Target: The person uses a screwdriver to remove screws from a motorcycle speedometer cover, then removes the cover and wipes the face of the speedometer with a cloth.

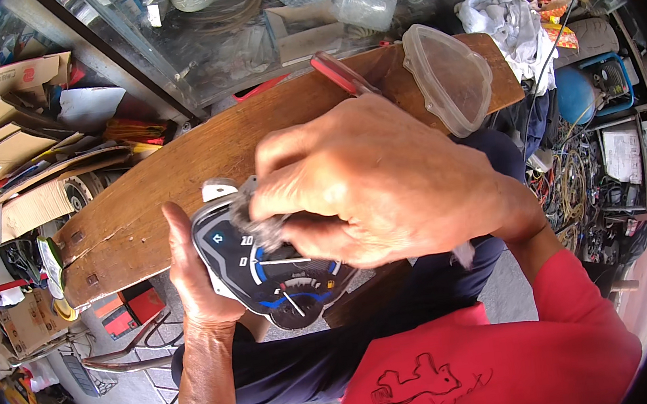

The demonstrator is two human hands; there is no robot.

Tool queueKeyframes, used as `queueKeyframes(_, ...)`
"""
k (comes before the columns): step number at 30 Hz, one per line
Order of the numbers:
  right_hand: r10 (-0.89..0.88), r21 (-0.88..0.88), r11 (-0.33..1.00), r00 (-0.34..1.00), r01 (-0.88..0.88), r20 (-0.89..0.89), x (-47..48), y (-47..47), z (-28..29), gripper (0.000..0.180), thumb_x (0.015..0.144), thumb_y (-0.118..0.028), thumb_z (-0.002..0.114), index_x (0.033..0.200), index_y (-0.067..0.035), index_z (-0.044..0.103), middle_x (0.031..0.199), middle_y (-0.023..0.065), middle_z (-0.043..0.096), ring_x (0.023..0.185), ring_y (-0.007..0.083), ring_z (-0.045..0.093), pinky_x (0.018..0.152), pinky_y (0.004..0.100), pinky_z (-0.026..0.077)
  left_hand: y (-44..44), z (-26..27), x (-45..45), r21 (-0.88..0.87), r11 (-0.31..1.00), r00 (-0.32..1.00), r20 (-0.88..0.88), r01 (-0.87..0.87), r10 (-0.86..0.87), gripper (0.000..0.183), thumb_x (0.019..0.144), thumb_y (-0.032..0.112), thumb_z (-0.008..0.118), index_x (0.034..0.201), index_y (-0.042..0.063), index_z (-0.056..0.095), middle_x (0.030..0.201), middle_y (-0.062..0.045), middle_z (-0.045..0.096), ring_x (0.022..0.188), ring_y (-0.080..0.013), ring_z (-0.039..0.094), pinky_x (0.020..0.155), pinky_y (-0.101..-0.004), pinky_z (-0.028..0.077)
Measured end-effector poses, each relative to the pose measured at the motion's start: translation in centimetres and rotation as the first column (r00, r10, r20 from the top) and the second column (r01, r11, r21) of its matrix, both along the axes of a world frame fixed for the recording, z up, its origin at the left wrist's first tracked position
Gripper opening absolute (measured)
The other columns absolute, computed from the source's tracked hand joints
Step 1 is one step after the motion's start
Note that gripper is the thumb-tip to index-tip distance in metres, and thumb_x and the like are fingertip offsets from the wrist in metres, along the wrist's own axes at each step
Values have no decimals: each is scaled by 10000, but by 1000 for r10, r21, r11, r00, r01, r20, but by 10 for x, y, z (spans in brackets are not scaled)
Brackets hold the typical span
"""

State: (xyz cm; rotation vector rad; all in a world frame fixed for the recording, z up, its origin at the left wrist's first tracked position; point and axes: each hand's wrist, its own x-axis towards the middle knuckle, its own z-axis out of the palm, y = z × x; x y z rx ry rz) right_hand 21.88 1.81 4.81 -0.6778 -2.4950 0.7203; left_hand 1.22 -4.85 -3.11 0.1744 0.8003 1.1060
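My left hand [204, 281] holds a motorcycle instrument cluster [297, 310] by its left edge, the dial face turned up toward me. On it show a speedometer needle and a fuel gauge. My right hand [357, 186] pinches a grey, fuzzy wad of cloth [256, 218] against the upper part of the dial and hides much of it. Behind my right hand, a clear plastic cover [453, 79] lies on the wooden bench [175, 165]. A red-handled tool [342, 73], partly hidden, lies left of that cover.
A glass display case [211, 53] stands beyond the bench. Flattened cardboard boxes [5, 142] are piled at the left. White rags [510, 31] hang at the bench's right end, near a heap of tangled wires [568, 192]. A metal-framed rack [132, 358] is below the bench.
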Motion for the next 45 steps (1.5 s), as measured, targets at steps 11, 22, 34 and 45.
queueKeyframes(11, 32, 45, 999, 997, -28, -71, 1, -3, 10, 118, 720, -78, 707, 816, -65, 638, 778, 44, 572, 631, 246, 602, 563, 374, 479, 8, 4, -11, -7, 989, 989, -16, -145, 145, 788, 904, 687, 392, 1259, -1, 544, 1186, -155, 630, 1031, -295, 638, 894, -454, 529)
queueKeyframes(22, 18, 115, 993, 1000, -20, 21, 13, 0, 16, 155, 701, -117, 729, 833, -85, 657, 800, 19, 576, 606, 199, 599, 514, 349, 456, 1, -1, -27, 221, 957, 978, -53, -188, 204, 724, 908, 645, 444, 1256, 18, 543, 1170, -122, 640, 1017, -241, 644, 877, -421, 546)
queueKeyframes(34, 44, -9, 999, 997, -45, -66, 10, 9, 13, 172, 700, -44, 746, 843, -51, 651, 793, 55, 607, 632, 246, 625, 560, 351, 499, 9, 13, -42, 315, 908, 955, -13, -276, 295, 563, 953, 518, 425, 1229, 53, 580, 1154, -122, 653, 1009, -268, 649, 882, -426, 539)
queueKeyframes(45, 224, -4, 975, 974, -224, 35, 12, -8, 15, 149, 699, -99, 720, 793, -70, 610, 762, 35, 535, 543, 195, 574, 442, 342, 438, 9, 11, -43, 373, 878, 953, 87, -301, 289, 600, 905, 508, 501, 1295, 54, 537, 1243, -144, 607, 1111, -306, 602, 964, -483, 486)
